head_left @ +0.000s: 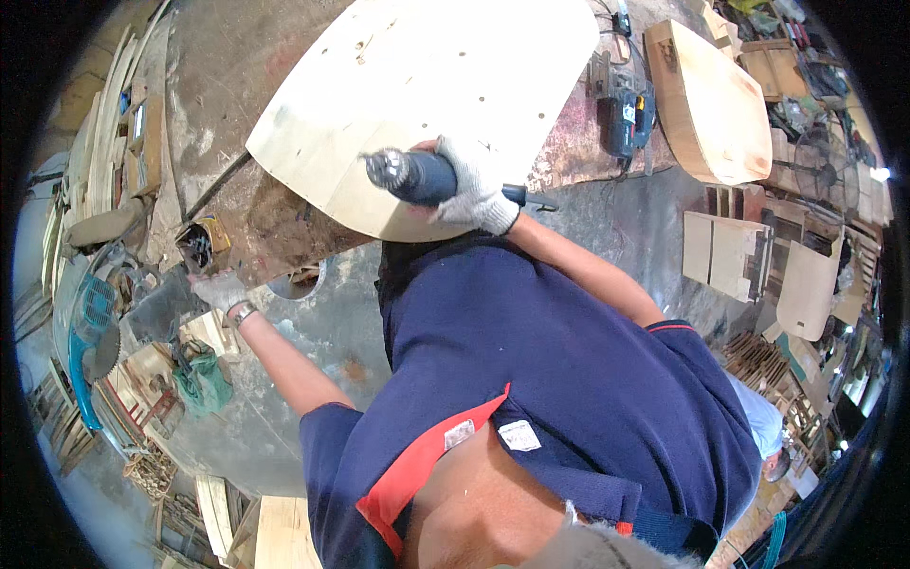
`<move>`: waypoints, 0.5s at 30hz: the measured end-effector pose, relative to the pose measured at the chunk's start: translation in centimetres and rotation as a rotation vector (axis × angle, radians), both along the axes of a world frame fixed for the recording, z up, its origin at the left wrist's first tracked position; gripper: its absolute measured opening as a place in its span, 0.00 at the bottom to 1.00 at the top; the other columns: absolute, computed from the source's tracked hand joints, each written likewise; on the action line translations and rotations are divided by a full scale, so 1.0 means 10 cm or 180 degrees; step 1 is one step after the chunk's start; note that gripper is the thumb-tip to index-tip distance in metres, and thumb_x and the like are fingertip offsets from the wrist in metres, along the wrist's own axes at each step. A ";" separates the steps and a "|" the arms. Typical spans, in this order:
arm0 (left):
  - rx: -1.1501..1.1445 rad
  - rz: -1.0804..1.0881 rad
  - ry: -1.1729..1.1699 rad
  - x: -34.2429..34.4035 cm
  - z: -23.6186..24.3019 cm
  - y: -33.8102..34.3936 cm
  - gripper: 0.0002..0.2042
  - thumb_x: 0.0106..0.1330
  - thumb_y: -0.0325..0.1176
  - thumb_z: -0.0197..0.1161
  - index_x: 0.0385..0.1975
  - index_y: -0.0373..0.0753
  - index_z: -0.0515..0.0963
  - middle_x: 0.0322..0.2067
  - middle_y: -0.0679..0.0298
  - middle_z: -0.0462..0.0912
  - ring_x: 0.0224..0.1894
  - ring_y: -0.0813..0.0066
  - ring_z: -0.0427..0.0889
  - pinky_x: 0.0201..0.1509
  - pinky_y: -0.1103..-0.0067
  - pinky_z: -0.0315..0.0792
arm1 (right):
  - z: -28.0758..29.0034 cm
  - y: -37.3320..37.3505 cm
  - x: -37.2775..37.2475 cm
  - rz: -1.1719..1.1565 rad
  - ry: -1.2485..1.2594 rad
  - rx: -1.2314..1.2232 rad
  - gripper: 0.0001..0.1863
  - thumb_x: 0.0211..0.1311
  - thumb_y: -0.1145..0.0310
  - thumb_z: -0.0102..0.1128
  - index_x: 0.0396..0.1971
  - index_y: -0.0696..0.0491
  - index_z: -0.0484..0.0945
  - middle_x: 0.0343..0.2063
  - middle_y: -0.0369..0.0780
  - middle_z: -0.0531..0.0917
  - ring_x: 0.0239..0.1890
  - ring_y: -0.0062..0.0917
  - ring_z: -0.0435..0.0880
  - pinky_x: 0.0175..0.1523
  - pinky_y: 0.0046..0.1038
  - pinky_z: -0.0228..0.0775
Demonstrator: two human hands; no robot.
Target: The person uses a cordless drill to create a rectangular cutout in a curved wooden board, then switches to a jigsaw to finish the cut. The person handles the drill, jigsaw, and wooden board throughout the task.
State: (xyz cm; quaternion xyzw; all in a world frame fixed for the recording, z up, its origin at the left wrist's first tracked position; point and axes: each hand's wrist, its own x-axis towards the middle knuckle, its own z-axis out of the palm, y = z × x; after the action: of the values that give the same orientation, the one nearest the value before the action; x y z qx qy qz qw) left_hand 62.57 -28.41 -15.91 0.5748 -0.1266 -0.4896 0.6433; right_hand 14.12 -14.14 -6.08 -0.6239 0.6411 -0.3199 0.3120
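My right hand (474,192), in a pale knitted glove, is wrapped round a dark blue power tool (422,177). The tool has a rounded body, a silver metal head pointing left and a slim fitting at its right end. It is over the near part of a large pale curved wooden panel (408,104) on the workbench. My left hand (220,289), also gloved, is stretched out to the left at the bench's near edge. Nearest to it is a small open carton (217,237) with dark contents. Its fingers are too small and blurred to read.
A dark blue jigsaw-like power tool (626,119) lies on the bench (218,85), right of the panel. Further right are a curved wooden piece (716,104) and stacked boards (725,254). A teal circular-blade saw (93,322) and wood scraps stand at the left.
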 end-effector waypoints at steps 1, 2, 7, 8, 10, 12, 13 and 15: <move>0.0134 0.0171 -0.0595 -0.19 0.10 0.00 0.32 0.75 0.58 0.45 0.70 0.42 0.67 0.71 0.57 0.68 0.72 0.51 0.64 0.78 0.52 0.52 | 0.00 -0.02 -0.02 -0.0044 0.0048 0.0016 0.42 0.41 0.50 0.85 0.58 0.49 0.76 0.46 0.43 0.84 0.49 0.36 0.85 0.56 0.38 0.77; 0.0338 0.0373 -0.1176 -0.41 0.24 0.01 0.31 0.75 0.57 0.45 0.70 0.41 0.67 0.71 0.58 0.67 0.72 0.52 0.65 0.78 0.54 0.52 | 0.02 -0.05 -0.06 -0.0096 -0.0241 0.0064 0.42 0.42 0.50 0.84 0.58 0.50 0.76 0.46 0.44 0.84 0.49 0.36 0.85 0.55 0.37 0.77; -0.0917 -0.2383 -0.0665 -2.38 0.75 0.60 0.25 0.78 0.50 0.53 0.65 0.39 0.72 0.60 0.62 0.79 0.62 0.68 0.76 0.69 0.67 0.66 | 0.41 -0.09 -0.38 -0.0032 -0.2336 0.1110 0.40 0.54 0.48 0.76 0.59 0.60 0.74 0.46 0.45 0.83 0.47 0.29 0.85 0.53 0.30 0.79; -0.1017 -0.2988 -0.0040 -2.81 0.84 0.70 0.27 0.78 0.53 0.54 0.66 0.40 0.72 0.60 0.63 0.80 0.61 0.72 0.77 0.68 0.69 0.68 | 0.53 -0.06 -0.51 0.0163 -0.2900 0.1281 0.39 0.57 0.48 0.74 0.59 0.61 0.74 0.46 0.44 0.83 0.46 0.27 0.84 0.53 0.28 0.79; -0.0830 -0.3864 0.0546 -3.65 0.99 0.81 0.44 0.70 0.70 0.49 0.70 0.33 0.67 0.65 0.50 0.75 0.67 0.59 0.73 0.75 0.64 0.60 | 0.73 0.03 -0.79 0.0246 -0.3095 0.1861 0.40 0.60 0.45 0.70 0.62 0.60 0.71 0.49 0.42 0.80 0.47 0.24 0.83 0.51 0.26 0.79; -0.0677 -0.3736 0.2989 -4.25 1.16 0.98 0.45 0.66 0.69 0.56 0.64 0.27 0.71 0.62 0.38 0.74 0.68 0.47 0.72 0.74 0.61 0.65 | 0.82 0.21 -1.00 -0.0521 -0.3012 0.2276 0.44 0.62 0.41 0.67 0.67 0.60 0.65 0.54 0.44 0.77 0.48 0.27 0.84 0.52 0.27 0.80; -0.0812 -0.3486 0.2723 -4.39 1.23 1.06 0.34 0.68 0.61 0.57 0.53 0.29 0.77 0.59 0.40 0.78 0.67 0.44 0.73 0.74 0.59 0.66 | 0.86 0.31 -1.18 -0.0719 -0.3329 0.2723 0.46 0.64 0.39 0.64 0.69 0.59 0.62 0.56 0.45 0.76 0.50 0.28 0.83 0.55 0.28 0.79; -0.0341 -0.2788 0.3034 -4.69 1.35 1.27 0.19 0.65 0.48 0.59 0.36 0.35 0.77 0.43 0.47 0.84 0.54 0.48 0.82 0.66 0.59 0.73 | 0.93 0.60 -1.58 -0.0428 -0.3125 0.3010 0.50 0.61 0.34 0.64 0.69 0.60 0.63 0.59 0.45 0.76 0.55 0.29 0.80 0.61 0.30 0.73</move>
State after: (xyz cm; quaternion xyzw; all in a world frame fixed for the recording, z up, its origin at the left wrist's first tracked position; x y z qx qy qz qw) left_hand 15.65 -15.66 -2.45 0.1567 -0.0741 -0.9011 0.3974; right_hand -1.67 -8.09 3.26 -0.1620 0.5336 -0.2700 0.7849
